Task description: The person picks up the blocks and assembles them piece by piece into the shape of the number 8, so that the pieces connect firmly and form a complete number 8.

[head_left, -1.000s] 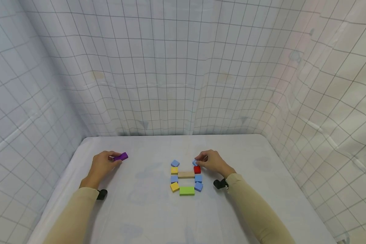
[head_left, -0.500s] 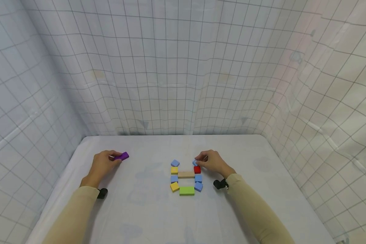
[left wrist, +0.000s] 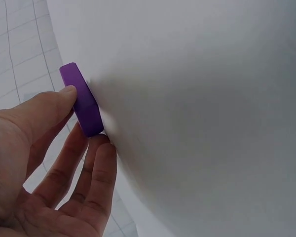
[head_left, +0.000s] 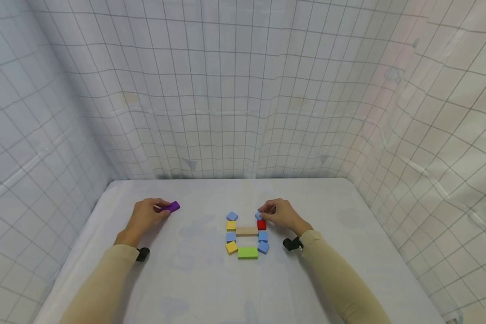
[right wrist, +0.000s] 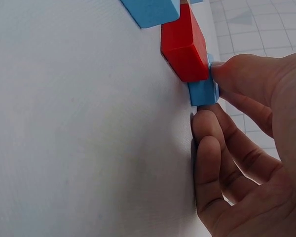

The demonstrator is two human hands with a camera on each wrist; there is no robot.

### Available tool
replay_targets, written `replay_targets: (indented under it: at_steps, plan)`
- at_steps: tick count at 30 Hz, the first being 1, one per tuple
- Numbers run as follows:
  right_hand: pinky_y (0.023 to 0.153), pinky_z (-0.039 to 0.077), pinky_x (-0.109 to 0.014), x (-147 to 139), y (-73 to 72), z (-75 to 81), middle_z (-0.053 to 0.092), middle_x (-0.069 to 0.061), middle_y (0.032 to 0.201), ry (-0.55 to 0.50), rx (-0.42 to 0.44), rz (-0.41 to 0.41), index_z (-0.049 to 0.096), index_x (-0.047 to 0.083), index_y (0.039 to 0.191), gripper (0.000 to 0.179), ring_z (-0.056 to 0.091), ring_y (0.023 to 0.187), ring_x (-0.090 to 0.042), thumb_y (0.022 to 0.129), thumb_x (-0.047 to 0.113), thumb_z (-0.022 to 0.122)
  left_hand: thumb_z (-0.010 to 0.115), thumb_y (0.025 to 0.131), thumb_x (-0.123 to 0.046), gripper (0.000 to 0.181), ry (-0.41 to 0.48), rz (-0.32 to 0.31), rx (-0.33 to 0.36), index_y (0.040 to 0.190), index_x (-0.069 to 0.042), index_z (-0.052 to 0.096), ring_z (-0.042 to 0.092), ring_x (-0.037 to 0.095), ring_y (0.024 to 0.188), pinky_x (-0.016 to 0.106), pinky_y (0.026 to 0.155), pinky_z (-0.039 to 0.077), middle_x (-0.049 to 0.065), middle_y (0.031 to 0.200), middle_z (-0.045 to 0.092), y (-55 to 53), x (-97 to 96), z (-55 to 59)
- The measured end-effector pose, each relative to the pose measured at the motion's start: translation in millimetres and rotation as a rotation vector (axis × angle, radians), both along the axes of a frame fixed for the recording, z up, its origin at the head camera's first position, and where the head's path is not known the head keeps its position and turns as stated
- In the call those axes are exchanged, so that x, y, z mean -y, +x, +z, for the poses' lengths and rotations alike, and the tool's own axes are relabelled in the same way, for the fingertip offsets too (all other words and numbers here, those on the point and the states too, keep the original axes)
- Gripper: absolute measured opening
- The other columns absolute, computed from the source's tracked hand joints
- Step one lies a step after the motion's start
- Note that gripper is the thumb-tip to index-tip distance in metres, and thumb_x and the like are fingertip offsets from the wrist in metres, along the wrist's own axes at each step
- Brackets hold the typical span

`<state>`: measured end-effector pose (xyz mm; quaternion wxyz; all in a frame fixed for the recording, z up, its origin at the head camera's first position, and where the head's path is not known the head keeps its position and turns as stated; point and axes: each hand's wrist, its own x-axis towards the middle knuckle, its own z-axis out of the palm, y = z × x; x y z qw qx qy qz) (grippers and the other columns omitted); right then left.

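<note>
My left hand (head_left: 147, 215) pinches a purple block (left wrist: 82, 100) between thumb and fingers, over the left part of the table. In the left wrist view the thumb presses one face of the block, close to the white cloth. At the far right corner of the block layout, my right hand (head_left: 282, 213) pinches a small blue block (right wrist: 203, 92) that stands just behind a red block (right wrist: 186, 44). The hand's fingers partly cover that blue block in the head view. Its lower fingers rest against the cloth.
A wooden plank (head_left: 247, 231) lies between two columns of small blocks. Left of it are a yellow block (head_left: 231, 226) and several others. A green block (head_left: 248, 253) lies at the front. Gridded curtains (head_left: 243, 112) surround the white table (head_left: 194, 279).
My left hand has moved right, toward the layout, carrying the purple block. The right hand stays at the blue block, and the other blocks lie as before.
</note>
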<state>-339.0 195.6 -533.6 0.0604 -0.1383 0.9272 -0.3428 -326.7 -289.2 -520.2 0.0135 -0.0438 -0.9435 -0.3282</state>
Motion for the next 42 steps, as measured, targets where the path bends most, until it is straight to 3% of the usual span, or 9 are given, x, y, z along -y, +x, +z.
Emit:
replay_targets:
  at_steps: [7,15,20,23,29,33,36,40,42]
  plan:
    - [0.093,0.064,-0.032,1,-0.4,-0.2,0.083,0.002,0.111,0.004,0.008,-0.009,0.089,0.019,0.123,0.016,0.069,0.101,-0.016,0.107,0.021,0.088,0.084,0.106,-0.012,0.029,0.000,-0.045,-0.012,0.134,-0.001,0.084,0.076,0.041,0.113,0.054,0.098,0.064,0.029,0.131,0.081,-4.9,-17.7,-0.2]
    - [0.090,0.064,-0.031,0,0.4,-0.4,0.081,0.002,0.107,0.006,-0.001,-0.001,0.089,0.019,0.123,0.016,0.069,0.100,-0.016,0.106,0.022,0.088,0.085,0.104,-0.010,0.026,0.031,-0.096,-0.040,0.129,-0.004,0.087,0.078,0.036,0.105,0.038,0.085,0.065,0.025,0.123,0.083,-13.8,-34.7,-6.0]
    - [0.090,0.063,-0.031,0,1.0,-0.5,0.081,0.002,0.107,-0.001,0.000,-0.002,0.089,0.019,0.123,0.016,0.069,0.099,-0.016,0.107,0.022,0.087,0.084,0.104,-0.009,0.026,0.031,-0.126,-0.034,0.129,-0.002,0.086,0.078,0.038,0.107,0.043,0.088,0.065,0.026,0.124,0.083,-19.4,-46.5,-7.9]
    - [0.090,0.064,-0.031,0,1.2,-0.6,0.082,0.002,0.107,-0.003,-0.004,0.000,0.089,0.019,0.123,0.016,0.070,0.099,-0.016,0.107,0.022,0.087,0.088,0.102,-0.013,0.025,0.037,-0.142,-0.052,0.126,-0.007,0.088,0.079,0.033,0.103,0.038,0.086,0.064,0.021,0.121,0.085,-33.5,-48.6,-23.5]
    - [0.094,0.065,-0.033,0,1.5,-0.7,0.082,0.002,0.108,-0.005,-0.011,0.000,0.089,0.019,0.122,0.016,0.070,0.100,-0.016,0.107,0.023,0.087,0.090,0.102,-0.021,0.023,0.030,-0.196,-0.103,0.124,-0.018,0.090,0.078,0.020,0.095,0.027,0.076,0.060,0.011,0.116,0.087,-74.2,-46.4,-72.9]
    - [0.094,0.065,-0.034,0,1.5,-1.5,0.082,0.001,0.109,-0.004,-0.011,-0.005,0.089,0.020,0.123,0.016,0.070,0.101,-0.016,0.107,0.023,0.087,0.088,0.104,-0.018,0.023,0.051,-0.209,-0.081,0.125,-0.012,0.089,0.079,0.029,0.098,0.033,0.078,0.064,0.017,0.118,0.086,-60.8,-63.8,-53.3]
    - [0.095,0.065,-0.033,0,1.6,-2.0,0.083,0.001,0.110,-0.002,-0.012,-0.004,0.089,0.020,0.123,0.016,0.070,0.101,-0.016,0.108,0.024,0.087,0.086,0.104,-0.014,0.022,0.046,-0.197,-0.046,0.125,-0.007,0.088,0.079,0.034,0.103,0.040,0.085,0.068,0.021,0.121,0.085,-38.4,-83.2,-21.5]
    - [0.095,0.065,-0.035,-1,2.3,-1.7,0.083,0.000,0.111,-0.004,-0.015,0.002,0.089,0.020,0.124,0.017,0.071,0.101,-0.017,0.108,0.024,0.086,0.083,0.107,-0.011,0.023,0.019,-0.162,-0.001,0.129,-0.005,0.086,0.078,0.034,0.109,0.046,0.095,0.069,0.021,0.127,0.084,-27.1,-103.2,-5.7]
    - [0.094,0.066,-0.036,-1,2.2,-2.1,0.083,-0.001,0.111,-0.004,-0.019,0.006,0.089,0.019,0.124,0.017,0.071,0.101,-0.017,0.107,0.023,0.086,0.082,0.108,-0.011,0.024,0.002,-0.152,0.009,0.131,-0.004,0.085,0.078,0.034,0.110,0.046,0.096,0.069,0.021,0.128,0.084,-25.9,-110.8,-3.3]
